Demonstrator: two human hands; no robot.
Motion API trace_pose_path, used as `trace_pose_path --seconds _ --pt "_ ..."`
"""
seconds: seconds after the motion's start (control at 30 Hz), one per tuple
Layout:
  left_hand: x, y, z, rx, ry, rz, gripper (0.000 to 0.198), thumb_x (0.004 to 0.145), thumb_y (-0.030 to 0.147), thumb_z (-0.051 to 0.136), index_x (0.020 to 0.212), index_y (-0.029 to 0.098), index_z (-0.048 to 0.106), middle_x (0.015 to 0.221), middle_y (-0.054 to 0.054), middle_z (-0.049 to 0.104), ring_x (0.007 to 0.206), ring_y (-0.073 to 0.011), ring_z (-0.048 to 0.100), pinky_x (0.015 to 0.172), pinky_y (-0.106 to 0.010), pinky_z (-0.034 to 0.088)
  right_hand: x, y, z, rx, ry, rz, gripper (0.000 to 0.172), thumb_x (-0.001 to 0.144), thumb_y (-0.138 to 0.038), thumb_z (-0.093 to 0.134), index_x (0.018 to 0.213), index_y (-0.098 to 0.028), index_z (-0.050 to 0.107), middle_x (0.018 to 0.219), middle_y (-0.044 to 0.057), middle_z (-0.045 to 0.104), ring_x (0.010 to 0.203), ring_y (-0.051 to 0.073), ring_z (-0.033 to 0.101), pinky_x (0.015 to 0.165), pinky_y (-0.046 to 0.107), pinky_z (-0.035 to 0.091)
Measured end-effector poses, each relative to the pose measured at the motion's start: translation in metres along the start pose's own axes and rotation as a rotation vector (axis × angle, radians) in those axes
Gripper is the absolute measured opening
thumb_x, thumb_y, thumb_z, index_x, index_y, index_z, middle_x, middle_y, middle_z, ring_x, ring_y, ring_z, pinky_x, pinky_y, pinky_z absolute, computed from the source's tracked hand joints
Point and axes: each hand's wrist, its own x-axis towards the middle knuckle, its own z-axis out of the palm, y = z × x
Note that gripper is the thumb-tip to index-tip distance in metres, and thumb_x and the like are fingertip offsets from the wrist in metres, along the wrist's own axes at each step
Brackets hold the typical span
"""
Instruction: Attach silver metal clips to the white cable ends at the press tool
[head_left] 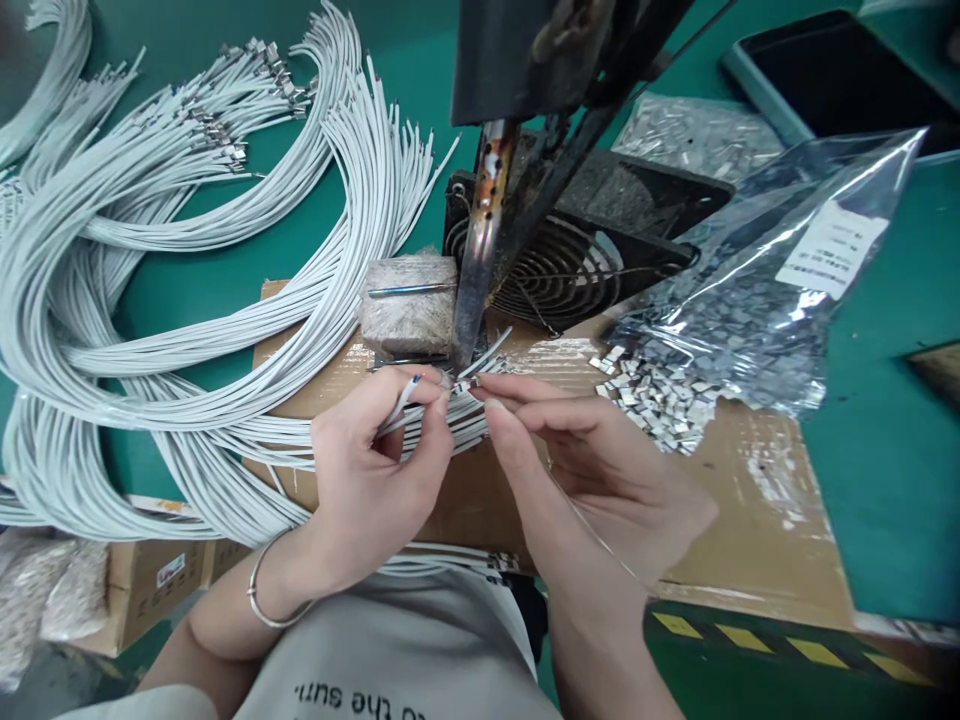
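My left hand [382,470] is closed around a white cable [406,396], its thumb and forefinger pinched near the tip of a soldering iron [480,250]. Opposite it, my right hand [592,470] pinches a small metal piece [472,383] just below the iron's tip, with a thin wire running down across the palm. The fingertips of both hands nearly meet. Behind them stands a worn pale block [411,305] with a thin metal rod on it. More white cables pass under my hands over the cardboard [750,500].
Large bundles of white cables [225,215] cover the left. A black fan [562,270] stands behind the iron. Loose metal connectors [664,400] lie at the right beside an open plastic bag [765,280]. A phone [847,75] rests at the back right.
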Motion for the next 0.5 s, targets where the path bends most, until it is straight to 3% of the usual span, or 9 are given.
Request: trace_pose_path --seconds 0.07,0.13,0.2,0.27,0.33,0.4,0.5 --pt "0.000 0.002 -0.002 -0.036 -0.025 -0.058 0.015 0.087 0.010 0.072 0.077 0.021 0.070 0.090 -0.004 0.079 0.067 -0.0140 0.066 0.042 -0.023 0.031 0.004 0.001 -0.007 0.000 0.082 -0.026 0.009 0.092 -0.018 0.079 0.088 -0.023 0.073 0.095 0.003 0.083 0.089 0.021 0.081 0.081 0.035 0.065" --pt "-0.002 0.003 -0.006 -0.089 -0.064 -0.106 0.014 0.088 0.012 0.074 0.077 0.021 0.070 0.089 -0.005 0.079 0.073 -0.0167 0.069 0.043 -0.023 0.033 0.011 0.005 -0.023 -0.001 0.274 -0.039 0.005 0.094 -0.023 0.077 0.093 -0.025 0.074 0.079 0.000 0.077 0.070 0.018 0.075 0.068 0.034 0.062" --pt "-0.006 0.005 -0.011 -0.150 -0.138 -0.147 0.012 0.090 0.015 0.074 0.080 0.021 0.071 0.089 -0.005 0.079 0.073 -0.0165 0.069 0.046 -0.022 0.037 0.018 0.013 -0.047 0.030 0.352 -0.051 0.017 0.096 -0.029 0.074 0.079 -0.025 0.075 0.070 0.001 0.069 0.059 0.018 0.068 0.057 0.035 0.057" --pt "-0.011 0.006 -0.017 -0.196 -0.279 -0.187 0.010 0.092 0.017 0.073 0.083 0.020 0.071 0.088 -0.005 0.079 0.068 -0.0144 0.067 0.048 -0.021 0.041 0.022 0.022 -0.073 0.088 0.257 0.002 0.046 0.105 -0.051 0.054 0.080 -0.024 0.083 0.074 0.009 0.073 0.068 0.022 0.073 0.060 0.038 0.059" --pt "-0.017 0.005 -0.023 -0.196 -0.486 -0.222 0.013 0.094 0.019 0.071 0.081 0.019 0.071 0.086 -0.006 0.079 0.064 -0.0134 0.065 0.051 -0.022 0.046 0.020 0.030 -0.095 0.079 0.168 0.014 0.055 0.105 -0.056 0.049 0.083 -0.022 0.086 0.068 0.009 0.074 0.059 0.022 0.071 0.051 0.036 0.056" --pt "-0.022 0.001 -0.028 -0.182 -0.652 -0.256 0.014 0.096 0.020 0.070 0.083 0.018 0.074 0.085 -0.008 0.080 0.070 -0.0159 0.070 0.060 -0.023 0.054 0.012 0.036 -0.108 0.017 0.176 0.008 0.054 0.104 -0.056 0.053 0.072 -0.023 0.082 0.060 0.005 0.072 0.046 0.018 0.064 0.040 0.032 0.048" --pt "-0.028 -0.009 -0.032 -0.202 -0.749 -0.250 0.015 0.094 0.021 0.073 0.080 0.018 0.078 0.088 -0.009 0.081 0.078 -0.0193 0.075 0.069 -0.027 0.059 -0.001 0.039 -0.111 -0.280 0.134 -0.019 0.019 0.095 -0.035 0.075 0.081 -0.023 0.083 0.068 0.001 0.076 0.052 0.015 0.065 0.047 0.029 0.053"
